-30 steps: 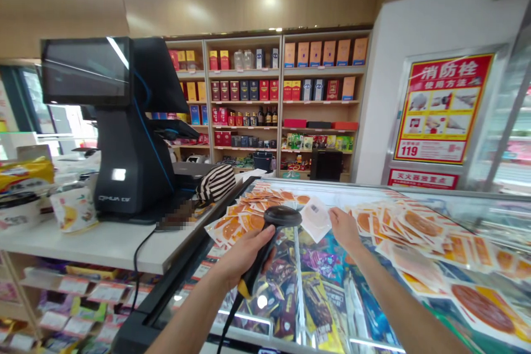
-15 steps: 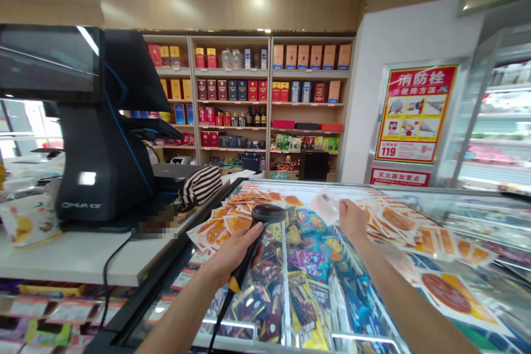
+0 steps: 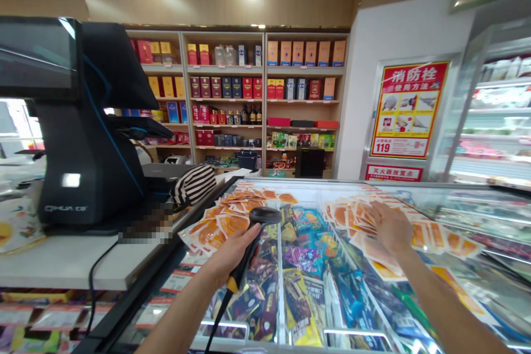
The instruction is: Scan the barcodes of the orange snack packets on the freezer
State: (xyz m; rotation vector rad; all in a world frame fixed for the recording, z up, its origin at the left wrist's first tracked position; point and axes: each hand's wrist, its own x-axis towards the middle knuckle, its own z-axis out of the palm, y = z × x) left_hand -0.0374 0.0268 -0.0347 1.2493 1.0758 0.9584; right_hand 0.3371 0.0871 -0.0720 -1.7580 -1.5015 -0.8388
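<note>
My left hand grips the handle of a black barcode scanner. Its head points forward over the glass top of a display freezer, and its cord hangs toward me. At the right, my right hand rests over a pile of flat clear food packets with round orange-brown pieces inside. Its fingers are bent and close together, and what is between them is hidden. Below that hand lies a pale packet. Another pile of such packets lies left of the scanner.
Colourful ice-cream wrappers fill the wire baskets beneath the glass. On the left counter stand a black checkout terminal and a striped cloth item. Boxed goods line the back shelves. A red fire-hydrant sign hangs on the wall.
My right hand has moved right and down from beside the scanner to the right pile. The packet it held up is no longer seen raised. The scanner has stayed nearly still in my left hand.
</note>
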